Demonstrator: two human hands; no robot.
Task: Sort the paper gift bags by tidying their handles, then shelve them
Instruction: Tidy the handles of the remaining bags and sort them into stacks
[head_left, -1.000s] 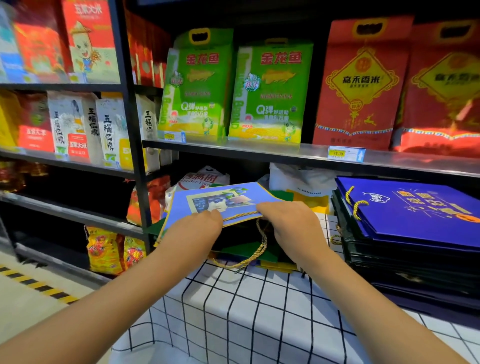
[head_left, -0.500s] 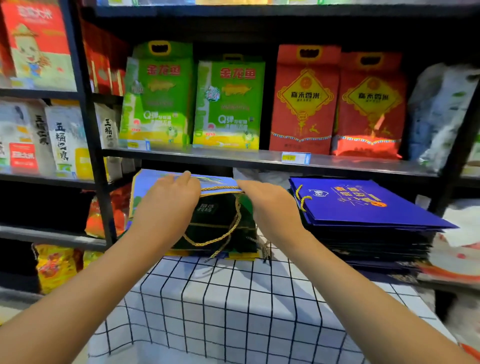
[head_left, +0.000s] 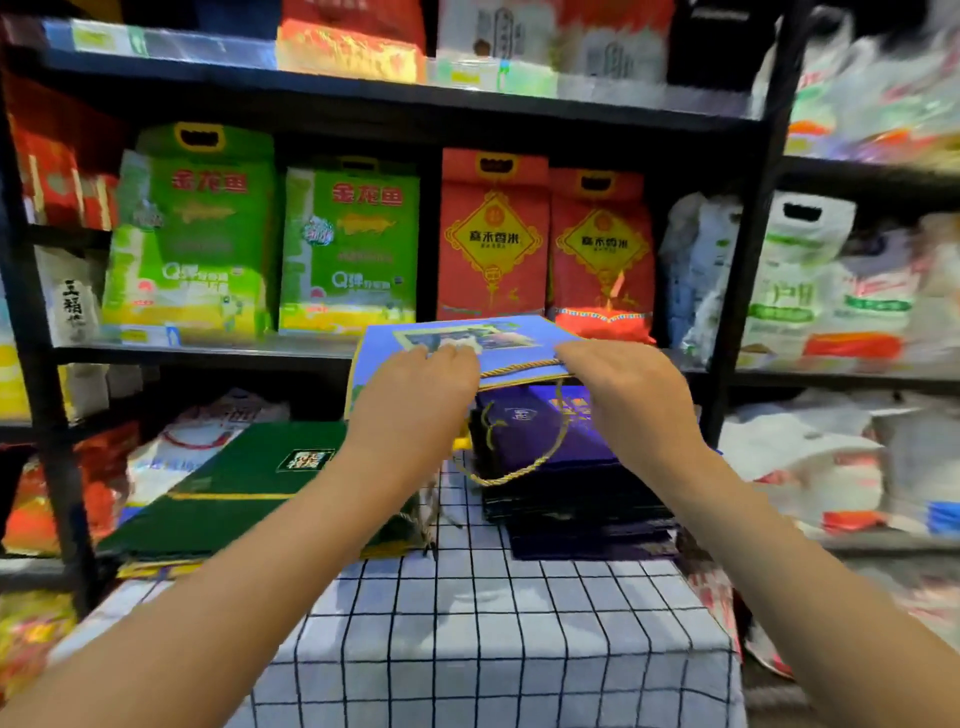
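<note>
The fingers (head_left: 447, 358) of the left hand (head_left: 415, 400) are laid over the near edge of a light-blue bag (head_left: 467, 343), curled down onto it; the thumb is hidden beneath the bag, so a pinch is likely but cannot be confirmed. The fingers (head_left: 582, 353) of the right hand (head_left: 628, 395) are bent over the same edge at its right end; their tips and the thumb are hidden behind the hand, so the grip cannot be told for certain.

The light-blue bag is held flat and raised, its printed face upward, tilted up away from the viewer. Its long axis runs left to right; the open edge with the handles faces the viewer. Its print is blurred and cannot be read. A gold cord handle (head_left: 524, 467) hangs from that edge in a loop, and its left end is hidden behind the left hand.

Directly under the light-blue bag, a stack of dark-blue bags (head_left: 561, 499) is seen on the checked surface (head_left: 467, 623), partly covered by both hands. To the lower left of the light-blue bag a green bag (head_left: 239, 493) lies flat, its right part hidden by the left forearm. Behind the light-blue bag, a shelf (head_left: 208, 351) carries green and red rice packs; the frame's outer parts are smeared by motion.
</note>
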